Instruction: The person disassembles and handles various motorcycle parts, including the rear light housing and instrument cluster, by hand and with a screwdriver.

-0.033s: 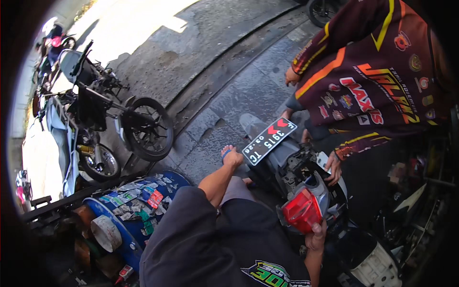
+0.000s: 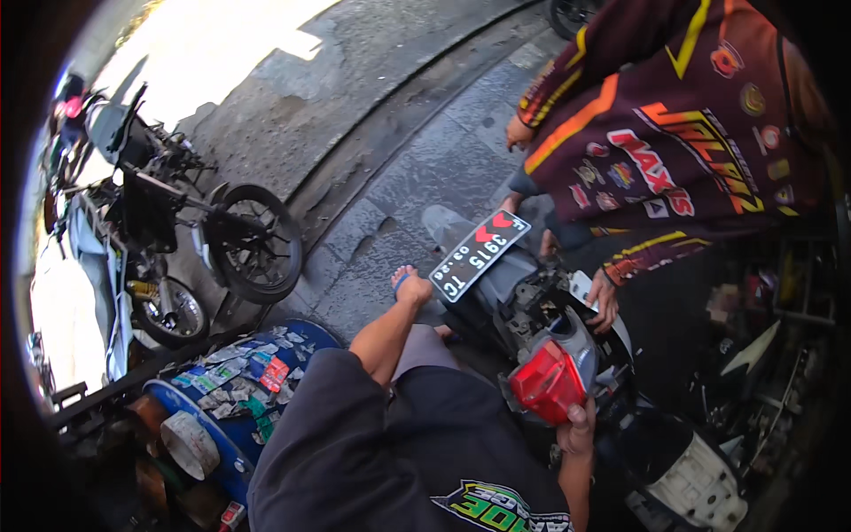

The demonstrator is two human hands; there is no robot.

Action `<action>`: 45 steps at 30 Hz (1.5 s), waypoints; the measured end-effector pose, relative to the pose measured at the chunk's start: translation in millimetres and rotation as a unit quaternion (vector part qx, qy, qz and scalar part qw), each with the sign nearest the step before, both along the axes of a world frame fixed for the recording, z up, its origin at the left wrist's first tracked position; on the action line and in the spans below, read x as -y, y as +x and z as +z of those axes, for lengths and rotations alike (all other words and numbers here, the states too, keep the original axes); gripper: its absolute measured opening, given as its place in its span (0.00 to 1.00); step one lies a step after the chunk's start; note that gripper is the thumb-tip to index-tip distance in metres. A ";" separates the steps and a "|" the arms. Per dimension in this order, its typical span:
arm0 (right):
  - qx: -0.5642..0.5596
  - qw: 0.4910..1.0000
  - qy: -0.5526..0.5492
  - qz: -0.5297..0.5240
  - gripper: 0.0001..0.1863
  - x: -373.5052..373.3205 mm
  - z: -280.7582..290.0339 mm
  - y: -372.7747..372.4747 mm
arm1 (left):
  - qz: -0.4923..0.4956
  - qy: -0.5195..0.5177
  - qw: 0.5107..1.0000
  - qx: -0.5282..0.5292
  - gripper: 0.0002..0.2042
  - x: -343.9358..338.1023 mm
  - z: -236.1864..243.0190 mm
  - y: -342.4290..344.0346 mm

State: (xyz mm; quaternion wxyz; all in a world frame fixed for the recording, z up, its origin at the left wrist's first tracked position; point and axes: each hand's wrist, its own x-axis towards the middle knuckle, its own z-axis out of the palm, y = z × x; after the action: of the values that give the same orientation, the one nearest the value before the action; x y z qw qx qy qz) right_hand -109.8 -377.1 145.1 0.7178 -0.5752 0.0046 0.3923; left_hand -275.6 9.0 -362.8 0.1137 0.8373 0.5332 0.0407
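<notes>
Head view, steeply downward, close

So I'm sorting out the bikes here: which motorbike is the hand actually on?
The right hand grips the red tail light of the stripped motorbike in front; the other motorbikes stand apart at left.

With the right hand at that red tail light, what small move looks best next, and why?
Probably steady the red tail light with the right hand, which grips its lower edge. The light hangs off the stripped scooter tail, where a co-worker's hand rests. The left hand is out of view.
</notes>
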 end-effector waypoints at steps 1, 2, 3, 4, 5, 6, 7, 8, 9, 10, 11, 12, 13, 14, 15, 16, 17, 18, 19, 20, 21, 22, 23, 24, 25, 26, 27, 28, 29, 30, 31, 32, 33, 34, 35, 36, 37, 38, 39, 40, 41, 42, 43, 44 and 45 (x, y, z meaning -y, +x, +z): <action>0.004 0.999 -0.035 -0.033 0.49 8.8 6.0 -1.0 | 0.056 -0.253 0.964 0.062 0.28 30.0 26.5 55.4; 0.002 0.997 -0.071 -0.020 0.53 13.1 8.0 6.8 | 0.113 -0.356 0.917 0.138 0.24 76.5 58.4 82.2; -0.008 0.995 -0.096 -0.041 0.54 21.9 13.4 5.7 | 0.118 -0.363 0.913 0.143 0.19 104.0 125.1 107.3; -0.004 0.994 -0.092 -0.052 0.54 12.5 19.6 5.9 | 0.111 -0.334 0.918 0.181 0.18 107.0 171.3 112.8; 0.001 0.995 -0.087 -0.045 0.55 9.2 17.4 8.0 | 0.116 -0.294 0.923 0.221 0.18 105.0 206.9 110.2; 0.004 0.996 -0.076 -0.044 0.55 0.9 19.2 10.7 | 0.079 -0.311 0.917 0.237 0.19 105.3 237.7 110.1; 0.008 0.997 -0.066 -0.042 0.55 -5.8 23.3 11.6 | 0.043 -0.329 0.909 0.253 0.19 112.7 271.0 111.9; 0.013 0.996 -0.067 -0.052 0.55 -7.7 25.7 11.5 | -0.011 -0.366 0.876 0.314 0.21 127.3 327.2 121.1; 0.016 0.996 -0.064 -0.055 0.55 -13.0 27.2 11.1 | -0.022 -0.486 0.819 0.305 0.20 138.6 345.7 119.8; 0.018 0.996 -0.063 -0.062 0.55 -16.4 28.1 9.5 | -0.066 -0.575 0.762 0.291 0.22 152.2 363.6 119.3; 0.024 0.996 -0.062 -0.066 0.55 -20.1 29.8 8.9 | -0.117 -0.652 0.696 0.277 0.23 162.5 386.3 121.8; 0.031 0.995 -0.061 -0.069 0.55 -25.1 32.5 8.5 | -0.132 -0.691 0.654 0.278 0.25 175.5 396.9 123.8; 0.038 0.995 -0.061 -0.071 0.54 -29.8 34.9 9.2 | -0.111 -0.733 0.610 0.280 0.25 185.9 403.3 126.3; 0.050 0.994 -0.065 -0.073 0.53 -34.3 37.4 9.7 | -0.119 -0.717 0.622 0.293 0.25 194.9 405.2 129.1; 0.054 0.993 -0.066 -0.076 0.53 -37.5 37.1 9.6 | -0.126 -0.701 0.633 0.305 0.25 200.3 405.3 131.4; 0.058 0.993 -0.069 -0.081 0.52 -38.8 37.1 8.8 | -0.124 -0.696 0.640 0.301 0.25 204.1 405.8 133.0; 0.063 0.992 -0.072 -0.085 0.52 -39.5 37.3 8.3 | -0.121 -0.691 0.648 0.297 0.26 206.5 406.3 134.4; 0.062 0.991 -0.076 -0.091 0.52 -39.6 37.4 8.1 | -0.117 -0.686 0.655 0.294 0.26 207.4 406.1 135.2; 0.060 0.990 -0.081 -0.095 0.52 -39.1 36.7 7.5 | -0.120 -0.687 0.653 0.297 0.25 209.0 401.6 134.5; 0.058 0.990 -0.085 -0.098 0.52 -39.0 35.8 7.1 | -0.122 -0.687 0.650 0.300 0.25 209.8 396.9 134.3; 0.065 0.989 -0.089 -0.096 0.53 -37.9 33.7 6.9 | -0.123 -0.688 0.648 0.303 0.25 209.9 392.4 133.7; 0.071 0.989 -0.093 -0.094 0.53 -35.5 29.6 6.9 | -0.131 -0.672 0.670 0.288 0.24 208.1 398.3 134.0; 0.077 0.988 -0.099 -0.093 0.54 -33.9 27.0 5.9 | -0.139 -0.656 0.690 0.272 0.23 206.0 412.1 133.8; 0.084 0.986 -0.105 -0.094 0.55 -34.1 26.1 4.7 | -0.146 -0.640 0.710 0.257 0.23 204.1 422.7 133.9; 0.091 0.986 -0.109 -0.092 0.56 -36.3 24.7 4.2 | -0.138 -0.580 0.750 0.287 0.22 203.6 426.4 130.1; 0.096 0.985 -0.113 -0.090 0.57 -38.4 23.6 4.4 | -0.131 -0.517 0.785 0.315 0.22 206.6 428.7 122.0; 0.104 0.983 -0.119 -0.091 0.58 -42.4 25.9 4.2 | -0.122 -0.451 0.816 0.341 0.21 208.4 432.3 113.4; 0.112 0.981 -0.126 -0.095 0.60 -46.6 31.5 3.2 | -0.118 -0.510 0.781 0.341 0.24 202.2 440.5 102.3; 0.118 0.979 -0.134 -0.099 0.62 -49.4 35.0 1.1 | -0.180 -0.494 0.772 0.357 0.26 195.6 454.6 93.1; 0.140 0.973 -0.157 -0.097 0.64 -51.9 35.5 -1.2 | -0.243 -0.478 0.759 0.370 0.28 189.4 471.3 84.9; 0.162 0.966 -0.179 -0.096 0.65 -55.3 35.8 -3.3 | -0.304 -0.459 0.742 0.382 0.31 187.3 481.5 78.1; 0.183 0.957 -0.203 -0.091 0.67 -58.2 35.9 -4.3 | -0.333 -0.481 0.718 0.378 0.40 188.2 487.7 73.2; 0.230 0.937 -0.256 -0.064 0.71 -59.0 34.2 -4.6 | -0.345 -0.488 0.710 0.373 0.48 188.8 496.1 71.0; 0.213 0.943 -0.246 -0.070 0.71 -67.8 42.0 -5.8 | -0.332 -0.487 0.721 0.364 0.50 188.3 505.2 71.1; 0.196 0.949 -0.235 -0.075 0.71 -76.4 49.8 -7.3 | -0.318 -0.486 0.733 0.355 0.53 188.0 509.9 71.4; 0.192 0.952 -0.226 -0.076 0.71 -73.5 41.6 -8.6 | -0.337 -0.470 0.741 0.342 0.54 186.4 510.2 71.9; 0.170 0.958 -0.214 -0.085 0.71 -73.6 41.3 -9.7 | -0.354 -0.452 0.750 0.328 0.55 183.2 510.3 71.3; 0.149 0.963 -0.202 -0.093 0.70 -74.0 41.7 -10.6 | -0.369 -0.433 0.760 0.314 0.55 180.4 510.5 70.7; 0.127 0.968 -0.191 -0.101 0.70 -73.6 41.4 -12.0 | -0.376 -0.420 0.770 0.300 0.55 179.7 512.0 70.2; 0.118 0.970 -0.184 -0.111 0.69 -70.6 38.4 -14.4 | -0.380 -0.408 0.779 0.287 0.55 181.8 514.2 70.1; 0.103 0.973 -0.168 -0.122 0.68 -70.7 43.6 -16.8 | -0.384 -0.396 0.788 0.273 0.55 183.5 516.8 70.1; 0.093 0.973 -0.170 -0.128 0.68 -67.4 44.3 -20.0 | -0.385 -0.404 0.781 0.281 0.54 183.8 520.3 70.0; 0.082 0.972 -0.173 -0.136 0.68 -63.6 44.8 -23.3 | -0.390 -0.403 0.781 0.275 0.56 185.1 523.6 71.0; 0.081 0.973 -0.165 -0.143 0.68 -64.9 46.4 -25.5 | -0.394 -0.388 0.784 0.281 0.55 186.7 525.6 71.3; 0.095 0.971 -0.175 -0.133 0.67 -68.5 44.5 -26.7 | -0.400 -0.373 0.786 0.287 0.54 186.9 526.1 70.6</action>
State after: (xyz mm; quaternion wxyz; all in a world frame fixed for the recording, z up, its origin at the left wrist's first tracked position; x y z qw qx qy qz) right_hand -136.5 -308.6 189.7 0.6489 -0.7206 0.0818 0.2300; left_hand -204.9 -177.9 163.2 0.5713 0.8175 0.0671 0.0277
